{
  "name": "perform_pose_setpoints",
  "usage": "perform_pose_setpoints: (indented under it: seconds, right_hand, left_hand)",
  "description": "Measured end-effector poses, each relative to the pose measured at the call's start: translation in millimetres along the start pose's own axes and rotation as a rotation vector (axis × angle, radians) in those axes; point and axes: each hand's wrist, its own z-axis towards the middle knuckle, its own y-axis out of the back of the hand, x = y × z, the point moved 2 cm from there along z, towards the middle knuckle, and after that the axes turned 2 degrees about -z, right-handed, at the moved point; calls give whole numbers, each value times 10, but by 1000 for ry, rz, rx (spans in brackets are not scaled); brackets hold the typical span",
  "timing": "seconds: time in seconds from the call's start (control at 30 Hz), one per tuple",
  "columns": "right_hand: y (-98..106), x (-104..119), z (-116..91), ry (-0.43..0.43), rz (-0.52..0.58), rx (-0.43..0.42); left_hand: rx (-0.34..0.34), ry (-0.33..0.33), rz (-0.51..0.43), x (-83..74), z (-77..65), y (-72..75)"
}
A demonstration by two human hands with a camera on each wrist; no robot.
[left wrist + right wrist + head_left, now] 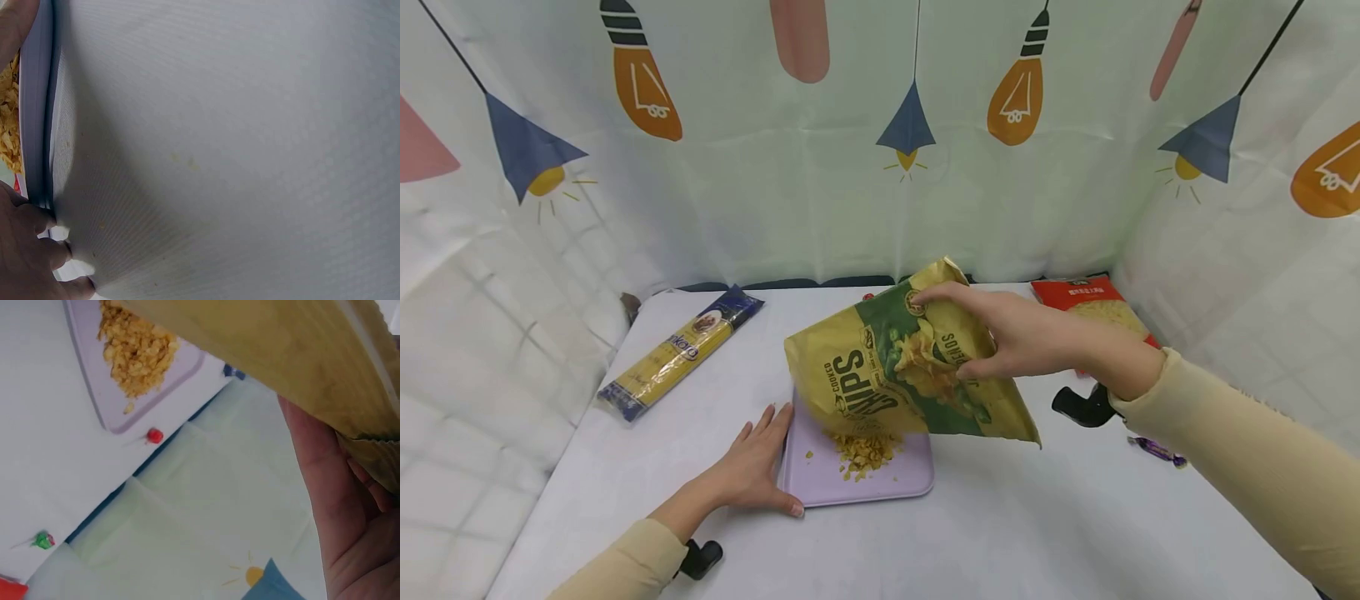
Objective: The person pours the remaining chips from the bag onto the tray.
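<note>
White flat tabletop (1000, 517) fronted pale lamp-printed fabric (820, 200); the right hand (1011, 329) gripped a gold-green chip bag (902, 362), the left hand (747, 473) splayed.

Head view forward-down over table (1015, 517); close wrist views share tray (913, 471).

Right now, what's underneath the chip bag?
A lilac tray holding a heap of broken yellow pieces. In the head view, the chip bag covers the tray's far part and some of the heap; the right wrist view shows pieces there too.
</note>
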Motion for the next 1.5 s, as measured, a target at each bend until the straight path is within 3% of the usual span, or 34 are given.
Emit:
perform_pose_setpoints:
  seconds: [0.2, 0.67, 1.0, 1.5]
  right_hand:
    - [-93, 35, -13, -10, 27, 57]
    - [39, 48, -20, 26, -81, -75]
    - [146, 21, 41, 63, -86, -93]
    - [242, 39, 224, 45, -70, -123]
  left_hand:
    - [-8, -12, -3, 6, -1, 3]
    - [-3, -13, -7, 12, -4, 1]
    - [12, 3, -9, 5, 4, -2]
    - [6, -3, -8, 23, 2, -12]
